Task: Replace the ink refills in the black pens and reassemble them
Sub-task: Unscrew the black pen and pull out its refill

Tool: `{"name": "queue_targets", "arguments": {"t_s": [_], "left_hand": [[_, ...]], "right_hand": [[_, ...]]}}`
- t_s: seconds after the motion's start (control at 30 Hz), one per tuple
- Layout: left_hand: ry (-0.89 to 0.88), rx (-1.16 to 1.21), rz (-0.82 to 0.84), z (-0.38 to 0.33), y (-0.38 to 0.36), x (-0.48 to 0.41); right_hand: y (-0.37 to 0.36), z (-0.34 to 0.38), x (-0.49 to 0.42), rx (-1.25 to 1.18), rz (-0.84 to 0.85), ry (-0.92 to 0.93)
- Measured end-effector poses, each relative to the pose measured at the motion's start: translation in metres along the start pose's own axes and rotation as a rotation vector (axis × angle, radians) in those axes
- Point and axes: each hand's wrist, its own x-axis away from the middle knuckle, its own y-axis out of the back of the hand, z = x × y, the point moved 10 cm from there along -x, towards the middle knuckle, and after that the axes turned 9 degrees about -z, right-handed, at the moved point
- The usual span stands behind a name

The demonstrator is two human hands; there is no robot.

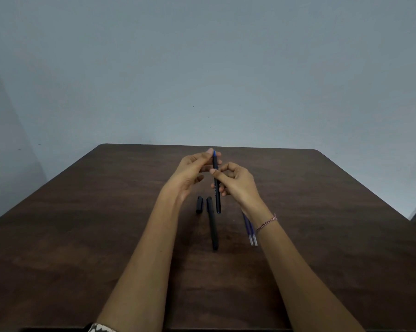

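We hold the uncapped black pen (217, 202) upright at frame centre. Our left hand (190, 171) pinches its blue tip end and our right hand (238, 183) grips the barrel. We judge this pen's refill swap is underway; next, a straight pull. Below lie the cap (199, 204), second pen (212, 224) and refills (250, 230); the table (106, 236) has open room on both sides.

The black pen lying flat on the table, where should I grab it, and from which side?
Probably take the lying pen by its near half, from above, fingers pinching across the slim barrel. It lies flat, pointing away, and the loose cap and the held pen crowd its far end.
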Motion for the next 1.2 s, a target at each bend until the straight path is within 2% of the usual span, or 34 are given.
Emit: {"name": "queue_targets", "arguments": {"t_s": [0.1, 0.43, 0.57, 0.87, 1.2], "left_hand": [[-0.001, -0.024, 0.105, 0.003, -0.002, 0.001], [-0.086, 0.056, -0.133, -0.001, 0.009, -0.007], [-0.08, 0.052, -0.228, 0.0, 0.011, -0.008], [-0.018, 0.111, -0.208, 0.006, 0.011, -0.007], [-0.018, 0.233, -0.296, 0.008, 0.031, -0.012]], "right_hand": [[-0.001, -0.003, 0.001, -0.042, 0.015, -0.039], [-0.005, -0.003, 0.001, -0.012, 0.012, -0.031], [-0.006, 0.001, 0.002, 0.156, -0.003, 0.05], [-0.008, 0.0, 0.003, 0.144, 0.018, 0.044], [-0.017, -0.002, 0.007, 0.197, 0.118, 0.003]]}}
